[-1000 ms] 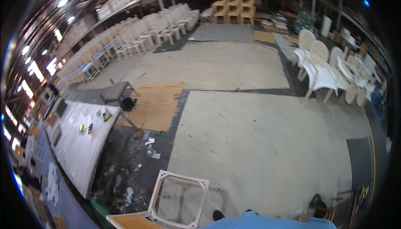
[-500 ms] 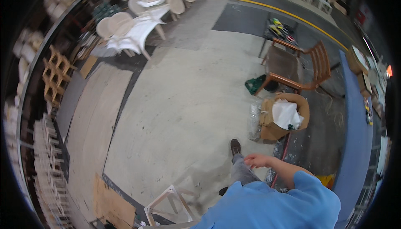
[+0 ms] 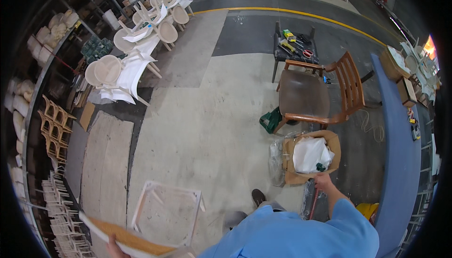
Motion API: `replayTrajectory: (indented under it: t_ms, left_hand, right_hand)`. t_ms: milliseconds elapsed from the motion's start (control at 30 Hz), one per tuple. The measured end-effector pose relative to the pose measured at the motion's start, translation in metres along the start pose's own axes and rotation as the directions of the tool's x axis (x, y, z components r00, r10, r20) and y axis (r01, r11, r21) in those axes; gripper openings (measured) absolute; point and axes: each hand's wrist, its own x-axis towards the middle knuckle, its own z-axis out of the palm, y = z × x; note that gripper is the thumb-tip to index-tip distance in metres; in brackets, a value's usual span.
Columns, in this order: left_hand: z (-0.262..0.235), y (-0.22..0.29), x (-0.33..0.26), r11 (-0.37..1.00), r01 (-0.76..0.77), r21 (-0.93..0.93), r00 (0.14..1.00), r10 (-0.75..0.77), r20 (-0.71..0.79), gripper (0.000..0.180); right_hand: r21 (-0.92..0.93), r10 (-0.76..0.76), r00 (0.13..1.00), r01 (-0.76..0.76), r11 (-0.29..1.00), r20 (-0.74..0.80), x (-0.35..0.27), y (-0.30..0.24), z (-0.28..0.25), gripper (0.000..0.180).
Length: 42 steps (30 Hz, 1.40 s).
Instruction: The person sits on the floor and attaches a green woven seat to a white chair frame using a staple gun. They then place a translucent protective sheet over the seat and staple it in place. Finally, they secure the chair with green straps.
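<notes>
At the lower left, my left hand (image 3: 114,247) grips the edge of a white-rimmed panel with an orange-brown face (image 3: 127,234). The panel is tilted, and the picture's lower edge cuts off part of it. Just beyond it, a white square frame with legs (image 3: 197,211) stands on the floor. My right hand (image 3: 323,181) hangs at the near edge of an open cardboard box (image 3: 335,147); I cannot tell whether it touches the box, and its fingers are too unclear to read. Inside the box lie white sheeting (image 3: 310,154) and a small dark green item (image 3: 320,167).
Beyond the box stands a wooden armchair (image 3: 303,93), with a green bag (image 3: 270,120) by its leg. Tools lie on a dark chair (image 3: 294,56) behind. A blue bench (image 3: 395,154) runs along the right. Pale chairs (image 3: 106,69) and stacked frames (image 3: 56,126) fill the left side.
The panel has come into view in my left hand. My right hand has moved right, from beside my leg to the box. My view has shifted, showing more of the white frame.
</notes>
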Motion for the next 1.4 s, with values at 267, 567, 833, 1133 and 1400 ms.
replayTrajectory:
  t_ms: [267,567,833,1133,1400]
  left_hand:
    - [0.232,0.044,0.135,0.987,-0.106,0.121,0.893,0.041,0.448,0.053]
    - [0.495,0.028,0.267,0.913,-0.250,0.321,0.633,-0.097,0.768,0.046]
    - [0.691,0.015,0.341,0.795,-0.282,0.537,0.493,-0.359,0.792,0.052]
    - [0.739,-0.028,0.400,0.654,-0.467,0.596,0.832,0.097,0.546,0.069]
    - [0.715,-0.186,0.195,0.475,-0.568,0.672,0.566,-0.367,0.738,0.049]
  right_hand:
    - [0.036,-0.078,0.991,0.075,0.997,0.111,-0.003,-0.070,0.079,0.040]
    - [0.390,0.507,0.846,-0.416,0.821,-0.164,-0.036,-0.063,0.094,0.025]
    - [0.433,0.302,0.951,-0.300,0.850,0.066,-0.006,-0.168,0.132,0.032]
    - [0.221,-0.137,0.991,0.137,0.966,-0.016,0.129,-0.408,0.142,0.035]
    - [-0.692,0.024,0.733,0.630,0.351,0.680,0.351,-0.609,0.176,0.056]
